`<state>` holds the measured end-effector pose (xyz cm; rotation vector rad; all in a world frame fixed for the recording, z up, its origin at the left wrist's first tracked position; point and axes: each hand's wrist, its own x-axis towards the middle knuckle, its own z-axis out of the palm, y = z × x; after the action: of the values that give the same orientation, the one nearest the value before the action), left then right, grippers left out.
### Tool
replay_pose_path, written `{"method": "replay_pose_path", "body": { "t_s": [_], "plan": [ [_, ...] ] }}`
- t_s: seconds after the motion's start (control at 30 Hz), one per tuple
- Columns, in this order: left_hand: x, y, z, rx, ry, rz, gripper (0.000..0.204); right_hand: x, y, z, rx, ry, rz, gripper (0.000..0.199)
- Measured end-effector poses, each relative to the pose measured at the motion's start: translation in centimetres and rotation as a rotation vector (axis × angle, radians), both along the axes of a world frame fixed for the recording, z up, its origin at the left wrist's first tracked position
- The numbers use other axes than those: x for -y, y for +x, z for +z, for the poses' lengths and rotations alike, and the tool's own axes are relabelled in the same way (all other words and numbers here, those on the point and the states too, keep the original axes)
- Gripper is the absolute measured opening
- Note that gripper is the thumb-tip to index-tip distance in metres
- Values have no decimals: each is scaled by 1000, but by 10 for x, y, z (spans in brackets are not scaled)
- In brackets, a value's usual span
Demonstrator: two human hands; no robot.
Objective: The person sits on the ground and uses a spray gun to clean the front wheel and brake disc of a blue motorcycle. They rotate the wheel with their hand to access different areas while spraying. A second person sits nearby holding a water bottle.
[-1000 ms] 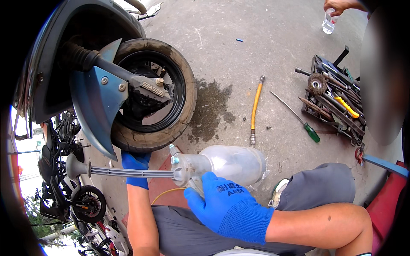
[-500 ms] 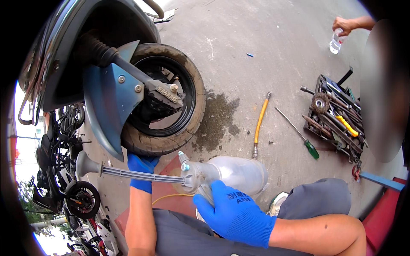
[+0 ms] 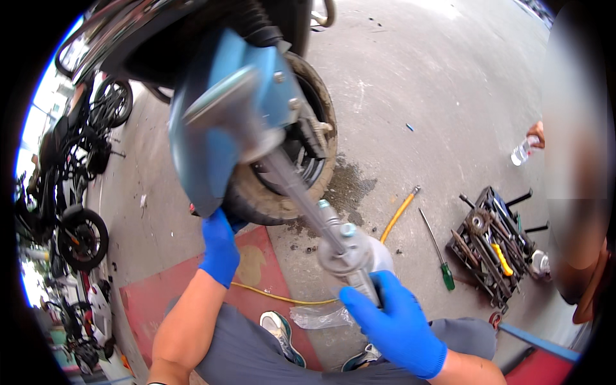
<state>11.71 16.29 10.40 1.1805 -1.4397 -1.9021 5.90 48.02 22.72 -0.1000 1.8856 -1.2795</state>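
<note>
My right hand (image 3: 394,321), in a blue glove, grips the lower end of a metal hand pump (image 3: 350,251). The pump's rod (image 3: 289,179) and T-handle (image 3: 224,109) point up toward the camera. My left hand (image 3: 218,247), also in a blue glove, reaches to the underside of a scooter's front tyre (image 3: 282,199), just below the blue fender (image 3: 205,154). Its fingertips are hidden behind the fender, so its hold is unclear. A thin yellow hose (image 3: 282,298) runs over the red mat (image 3: 256,276) toward the pump.
A yellow-handled tool (image 3: 401,215), a green-handled screwdriver (image 3: 443,264) and a tray of tools (image 3: 494,247) lie on the concrete to the right. Another person's hand holds a water bottle (image 3: 523,151) farther right. Parked motorbikes (image 3: 77,237) stand at left. A dark wet stain (image 3: 350,189) lies by the tyre.
The pump has swung from lying level to pointing up at the camera. My left hand let go of its rod and moved up to the tyre. The view has shifted closer to the wheel.
</note>
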Motion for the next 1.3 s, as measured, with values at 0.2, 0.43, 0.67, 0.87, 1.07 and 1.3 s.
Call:
{"method": "replay_pose_path", "body": {
  "t_s": [0.2,0.43,0.67,0.87,1.07,1.3],
  "plan": [
    [-56,-3,-35,-10,-779,-150,37,-2,-8,-1,34,-43,-283,27],
    [-88,-51,20,127,-1026,-526,50,-39,-11,7,-228,-81,-539,24],
    [-166,-65,-23,-145,-918,-317,59,-41,-5,10,-308,41,-666,28],
    [-191,-99,-50,-151,-825,-463,62,-48,-3,18,-195,-23,-685,28],
    [-186,-117,-54,-133,-894,-494,61,-33,14,20,-197,111,-693,31],
    [-179,-128,-55,-125,-982,-572,57,-22,19,21,-171,111,-621,31]
  ]
}}
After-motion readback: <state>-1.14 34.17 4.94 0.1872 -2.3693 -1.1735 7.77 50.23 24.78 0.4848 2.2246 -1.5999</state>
